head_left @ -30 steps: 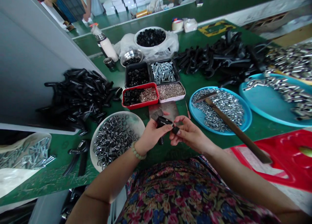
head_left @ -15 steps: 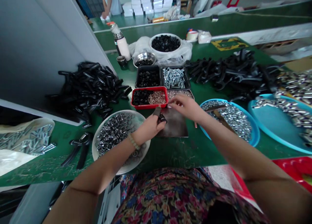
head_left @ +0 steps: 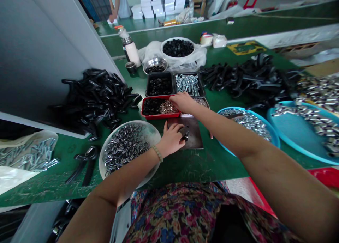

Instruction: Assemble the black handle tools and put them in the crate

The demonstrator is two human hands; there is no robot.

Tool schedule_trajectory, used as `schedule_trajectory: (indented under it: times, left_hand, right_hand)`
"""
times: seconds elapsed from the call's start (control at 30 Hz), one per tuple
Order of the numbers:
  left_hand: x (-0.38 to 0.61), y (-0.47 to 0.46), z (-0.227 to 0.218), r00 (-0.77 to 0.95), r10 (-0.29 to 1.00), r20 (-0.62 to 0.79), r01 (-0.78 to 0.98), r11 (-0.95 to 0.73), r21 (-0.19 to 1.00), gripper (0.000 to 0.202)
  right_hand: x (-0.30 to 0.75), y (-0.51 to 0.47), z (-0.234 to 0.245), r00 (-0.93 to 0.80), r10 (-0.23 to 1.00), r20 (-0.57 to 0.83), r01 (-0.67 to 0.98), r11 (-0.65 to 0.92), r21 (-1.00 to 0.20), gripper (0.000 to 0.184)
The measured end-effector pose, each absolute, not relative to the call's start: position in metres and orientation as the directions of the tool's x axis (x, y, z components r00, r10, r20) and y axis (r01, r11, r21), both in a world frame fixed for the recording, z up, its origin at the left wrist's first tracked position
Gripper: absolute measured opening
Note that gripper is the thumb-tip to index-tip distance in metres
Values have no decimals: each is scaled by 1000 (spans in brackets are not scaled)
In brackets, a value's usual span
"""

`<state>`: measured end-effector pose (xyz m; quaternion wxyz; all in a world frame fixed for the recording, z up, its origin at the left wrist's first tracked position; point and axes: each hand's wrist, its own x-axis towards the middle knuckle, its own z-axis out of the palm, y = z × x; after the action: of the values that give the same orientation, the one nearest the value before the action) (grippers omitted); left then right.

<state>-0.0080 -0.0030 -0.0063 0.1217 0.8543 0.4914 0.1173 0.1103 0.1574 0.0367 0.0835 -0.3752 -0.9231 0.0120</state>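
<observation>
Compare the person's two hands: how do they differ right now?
The left hand sits low on a dark metal plate, gripping a small black part, while the right hand stretches farther forward to a red tray. The left wrist wears a pale bead bracelet; the right wrist shows none. Both hands are bare.

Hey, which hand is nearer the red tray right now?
Right. The right hand is over the right end of the red tray, while the left hand is farther off, apart from the tray, at the dark metal plate.
</observation>
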Motion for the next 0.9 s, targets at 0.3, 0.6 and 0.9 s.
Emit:
schedule_trajectory:
  times: [0.3, 0.6, 0.9]
  left_hand:
    - [1, 4, -13, 364, 931, 25, 839, -340, 425, 56]
    - [1, 4, -14, 341, 940, 12, 858, -316, 404, 67]
    - [1, 4, -10, 343, 939, 20, 860, -323, 395, 69]
  right_hand:
    - [181, 71, 12, -451, 891, 61, 608, 357, -709, 13]
    - [178, 54, -7, -379, 925, 40, 692, 312, -651, 11]
    - [170, 40, -3, -632, 757, 166, 751, 651, -111, 27]
